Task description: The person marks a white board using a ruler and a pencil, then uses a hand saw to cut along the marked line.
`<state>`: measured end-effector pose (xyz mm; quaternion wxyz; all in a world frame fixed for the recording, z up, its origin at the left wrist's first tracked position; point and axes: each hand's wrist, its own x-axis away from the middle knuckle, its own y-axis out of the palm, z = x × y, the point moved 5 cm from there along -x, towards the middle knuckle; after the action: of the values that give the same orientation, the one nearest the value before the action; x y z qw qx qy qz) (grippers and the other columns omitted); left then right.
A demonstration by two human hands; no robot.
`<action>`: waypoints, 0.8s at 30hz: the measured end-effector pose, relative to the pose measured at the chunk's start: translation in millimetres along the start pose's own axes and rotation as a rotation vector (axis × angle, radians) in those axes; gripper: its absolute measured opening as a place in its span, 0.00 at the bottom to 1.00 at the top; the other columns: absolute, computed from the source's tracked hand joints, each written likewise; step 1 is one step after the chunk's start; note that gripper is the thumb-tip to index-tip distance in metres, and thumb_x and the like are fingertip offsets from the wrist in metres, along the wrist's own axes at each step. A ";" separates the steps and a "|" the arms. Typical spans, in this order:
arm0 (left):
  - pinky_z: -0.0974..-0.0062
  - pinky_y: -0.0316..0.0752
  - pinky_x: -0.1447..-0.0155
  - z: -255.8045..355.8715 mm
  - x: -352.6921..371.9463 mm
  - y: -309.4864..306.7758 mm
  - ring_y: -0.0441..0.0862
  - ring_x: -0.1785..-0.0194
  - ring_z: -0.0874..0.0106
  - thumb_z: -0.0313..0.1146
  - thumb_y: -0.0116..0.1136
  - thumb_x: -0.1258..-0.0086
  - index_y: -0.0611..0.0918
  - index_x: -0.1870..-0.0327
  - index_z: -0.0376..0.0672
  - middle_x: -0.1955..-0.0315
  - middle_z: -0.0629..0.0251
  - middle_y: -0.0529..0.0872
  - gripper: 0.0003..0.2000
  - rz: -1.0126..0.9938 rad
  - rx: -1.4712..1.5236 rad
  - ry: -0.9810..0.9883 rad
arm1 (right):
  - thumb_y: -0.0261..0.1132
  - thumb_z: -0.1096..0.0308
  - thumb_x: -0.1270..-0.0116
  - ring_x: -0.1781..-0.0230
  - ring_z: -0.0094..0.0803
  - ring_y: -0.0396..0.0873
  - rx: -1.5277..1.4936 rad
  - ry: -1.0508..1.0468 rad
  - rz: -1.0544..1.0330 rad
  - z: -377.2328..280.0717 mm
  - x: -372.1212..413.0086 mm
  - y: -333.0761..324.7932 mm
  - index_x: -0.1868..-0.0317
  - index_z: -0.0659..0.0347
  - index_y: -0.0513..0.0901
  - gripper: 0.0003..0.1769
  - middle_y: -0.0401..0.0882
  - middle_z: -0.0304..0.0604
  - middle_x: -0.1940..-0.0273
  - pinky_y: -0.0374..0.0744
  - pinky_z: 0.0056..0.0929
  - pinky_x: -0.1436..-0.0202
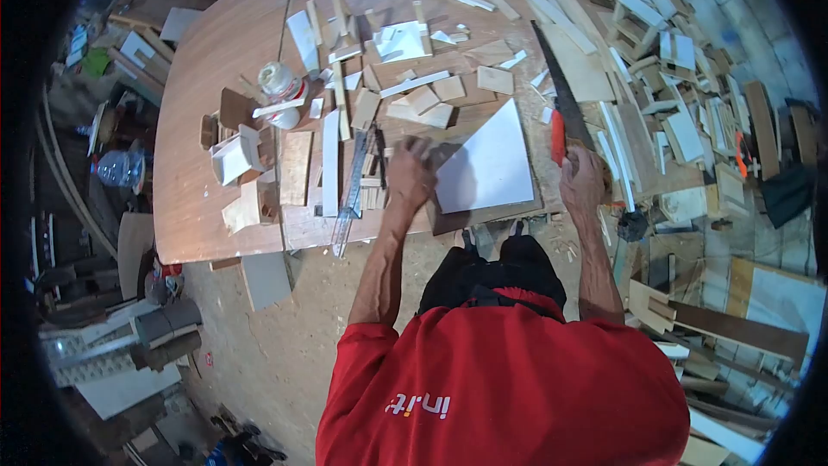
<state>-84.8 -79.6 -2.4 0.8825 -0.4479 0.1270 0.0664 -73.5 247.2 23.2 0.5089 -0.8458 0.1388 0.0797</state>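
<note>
**White panel pinned at near tabletop edge, handsaw alongside**

White panel (pixel 492 164) lies flat on a brown board (pixel 483 217), at the near edge of the tabletop (pixel 224 43), right in front of the person.

Risks, as a judgement: only one hand holds the panel down, no clamp visible, so it could skid or pivot on the board if sawn. The handsaw (pixel 556 78) lies w/ its blade running away among loose offcuts (pixel 664 52); teeth could snag scraps and jerk. Clutter incl. a clear ruler (pixel 354 190) sits just beside the pressing hand and could get knocked off the edge.

Pose: left hand (pixel 410 174) rests palm-down on the panel's left corner, fingers bent and slightly apart, gripping nothing, arm nearly straight. Right hand (pixel 583 181) sits just right of the panel, fingers closed round the saw's red handle, forearm straight out from the body. Hands are apart, panel between them.
</note>
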 end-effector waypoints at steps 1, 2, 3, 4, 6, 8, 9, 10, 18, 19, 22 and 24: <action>0.57 0.75 0.44 17.1 1.0 16.2 0.75 0.46 0.49 0.29 0.65 0.42 0.82 0.49 0.44 0.48 0.52 0.78 0.18 -0.134 0.039 0.048 | 0.64 0.71 0.36 0.51 0.47 0.78 0.014 0.015 0.011 15.0 9.3 -9.1 0.52 0.59 0.79 0.12 0.79 0.49 0.56 0.75 0.43 0.47; 0.57 0.75 0.44 32.3 2.2 25.3 0.75 0.46 0.49 0.29 0.65 0.42 0.82 0.49 0.44 0.48 0.52 0.78 0.18 -0.143 0.051 0.065 | 0.64 0.71 0.38 0.48 0.48 0.75 0.036 0.030 -0.016 27.7 19.2 -13.1 0.50 0.60 0.78 0.15 0.76 0.48 0.53 0.73 0.44 0.42; 0.57 0.71 0.39 47.2 4.5 35.3 0.72 0.42 0.49 0.30 0.65 0.41 0.79 0.44 0.43 0.45 0.48 0.76 0.21 -0.212 0.055 0.081 | 0.65 0.71 0.39 0.44 0.49 0.72 0.055 0.046 -0.044 35.0 28.3 -15.8 0.48 0.61 0.77 0.18 0.74 0.48 0.49 0.70 0.45 0.38; 0.56 0.67 0.34 56.5 6.8 43.4 0.70 0.38 0.48 0.30 0.65 0.41 0.76 0.40 0.42 0.42 0.45 0.74 0.25 -0.282 0.057 0.094 | 0.67 0.70 0.41 0.42 0.49 0.71 0.081 0.076 -0.086 42.1 37.1 -15.7 0.47 0.62 0.77 0.21 0.72 0.49 0.46 0.70 0.45 0.37; 0.56 0.66 0.33 61.1 9.7 54.2 0.69 0.38 0.47 0.30 0.65 0.41 0.75 0.39 0.43 0.41 0.45 0.73 0.26 -0.292 0.063 0.093 | 0.67 0.70 0.41 0.41 0.49 0.70 0.074 0.097 -0.043 47.0 50.5 -16.0 0.46 0.63 0.77 0.22 0.72 0.49 0.45 0.70 0.45 0.36; 0.56 0.65 0.33 59.8 11.3 58.9 0.68 0.38 0.47 0.30 0.65 0.41 0.73 0.37 0.44 0.41 0.46 0.72 0.27 -0.291 0.058 0.084 | 0.66 0.71 0.41 0.38 0.49 0.68 0.062 0.098 0.006 45.0 57.8 -17.3 0.43 0.65 0.76 0.24 0.71 0.50 0.43 0.69 0.44 0.34; 0.56 0.66 0.33 56.8 11.1 54.9 0.69 0.38 0.47 0.30 0.65 0.41 0.74 0.38 0.44 0.41 0.46 0.72 0.27 -0.250 0.050 0.087 | 0.66 0.71 0.41 0.38 0.49 0.68 0.059 0.098 0.004 45.5 58.0 -19.4 0.43 0.65 0.76 0.24 0.71 0.50 0.43 0.69 0.44 0.34; 0.56 0.66 0.34 51.4 12.4 48.6 0.70 0.39 0.47 0.30 0.65 0.42 0.75 0.39 0.43 0.41 0.46 0.73 0.26 -0.204 0.034 0.079 | 0.66 0.71 0.41 0.37 0.48 0.69 0.044 0.071 0.017 42.6 56.9 -19.1 0.44 0.65 0.77 0.23 0.72 0.50 0.42 0.69 0.43 0.34; 0.52 0.75 0.47 -43.7 35.3 -34.2 0.74 0.44 0.50 0.32 0.62 0.43 0.80 0.47 0.44 0.47 0.54 0.77 0.20 0.224 -0.343 -0.398 | 0.63 0.75 0.40 0.45 0.48 0.75 -0.192 -0.097 -0.086 -11.4 51.2 11.3 0.47 0.65 0.79 0.18 0.76 0.50 0.47 0.74 0.44 0.40; 0.51 0.76 0.47 -56.1 37.7 -49.0 0.74 0.43 0.51 0.32 0.62 0.43 0.80 0.48 0.44 0.46 0.55 0.77 0.20 0.251 -0.376 -0.492 | 0.62 0.76 0.39 0.46 0.48 0.76 -0.237 -0.108 -0.104 -16.4 51.1 16.7 0.48 0.64 0.80 0.18 0.77 0.50 0.47 0.75 0.43 0.41; 0.44 0.74 0.48 -91.4 41.9 -63.1 0.73 0.41 0.52 0.34 0.62 0.44 0.80 0.47 0.46 0.48 0.56 0.77 0.20 0.101 -0.498 -0.565 | 0.62 0.75 0.39 0.48 0.49 0.77 -0.290 -0.131 -0.159 -27.6 53.5 25.6 0.50 0.65 0.80 0.16 0.78 0.50 0.50 0.76 0.42 0.42; 0.41 0.72 0.48 -104.9 40.7 -63.5 0.74 0.41 0.52 0.37 0.61 0.43 0.80 0.47 0.50 0.49 0.57 0.78 0.20 -0.048 -0.521 -0.601 | 0.62 0.75 0.39 0.48 0.49 0.77 -0.312 -0.092 -0.187 -25.0 55.5 28.0 0.50 0.65 0.80 0.16 0.78 0.51 0.50 0.76 0.42 0.43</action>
<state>-48.4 -201.7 -24.3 0.7386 -0.6201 -0.1683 0.2040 -29.9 204.1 -3.9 0.3827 -0.9191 0.0222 0.0910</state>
